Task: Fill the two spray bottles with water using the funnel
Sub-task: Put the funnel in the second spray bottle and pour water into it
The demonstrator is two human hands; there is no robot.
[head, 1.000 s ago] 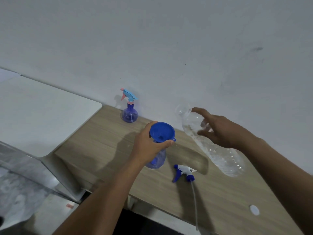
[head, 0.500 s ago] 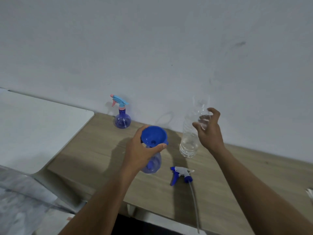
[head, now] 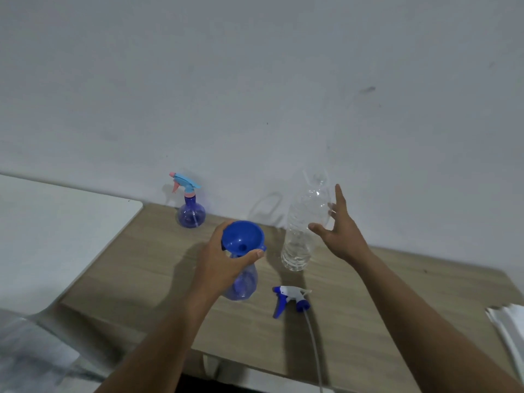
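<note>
A blue funnel [head: 242,236] sits in the neck of an open purple spray bottle [head: 243,285] on the wooden table [head: 368,302]. My left hand [head: 221,262] grips the bottle's neck just under the funnel. A clear plastic water bottle [head: 304,225] stands upright to the right of it. My right hand [head: 338,226] is beside that bottle with fingers spread, apart from it or barely touching. The blue and white spray head [head: 289,299] with its tube lies on the table. A second purple spray bottle [head: 191,212] with a light blue head stands by the wall.
A white tabletop [head: 56,228] adjoins the wooden table on the left. White paper [head: 510,324] lies at the right edge. The wall rises right behind the table.
My right hand brought the tilted water bottle upright, set it on the table and has opened off it. My left hand stays on the bottle with the funnel.
</note>
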